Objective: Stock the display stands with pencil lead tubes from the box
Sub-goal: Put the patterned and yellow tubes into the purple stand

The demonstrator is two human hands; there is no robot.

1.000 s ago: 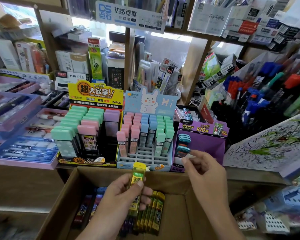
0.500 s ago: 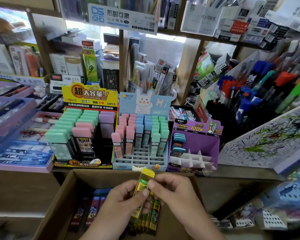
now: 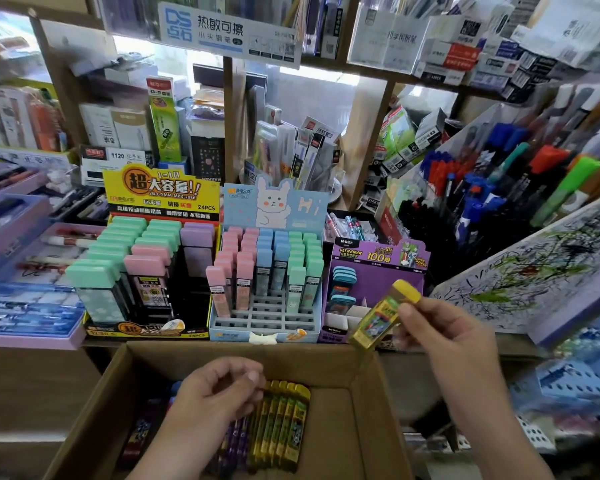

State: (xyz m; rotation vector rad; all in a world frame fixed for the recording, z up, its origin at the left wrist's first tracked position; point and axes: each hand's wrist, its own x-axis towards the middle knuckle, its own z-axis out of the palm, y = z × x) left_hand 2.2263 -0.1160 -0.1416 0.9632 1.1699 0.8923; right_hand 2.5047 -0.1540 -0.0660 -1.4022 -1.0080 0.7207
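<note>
Pencil lead tube (image 3: 381, 317), yellow cap, green and yellow label: your right hand (image 3: 444, 337) pinches it between thumb and fingertips. It is tilted, cap up and to the right, and sits in the air just in front of the purple display stand (image 3: 388, 289), above the right rear corner of the cardboard box (image 3: 326, 362).

Left hand (image 3: 219, 393): over the box, fingers loosely curled, gripping nothing that you can see, just above the stock.

Box contents: a row of yellow tubes (image 3: 281, 427) lying side by side, with darker purple tubes (image 3: 236, 441) to their left, partly hidden under your left hand.

Purple display stand: a few teal-capped tubes (image 3: 343, 275) in its left rear slots; white dividers show in the front slots.

Rabbit display stand (image 3: 274, 202), blue, middle: pink, blue and green pastel tubes (image 3: 267, 258) upright in the rear rows; the front grid cells show bare.

Yellow-header display stand (image 3: 160, 192), left: mint, pink and lilac wide cases (image 3: 118, 251) in stepped rows.

Pen rack (image 3: 499, 188), right: blue, red, orange and green pens, standing at a slant.
</note>
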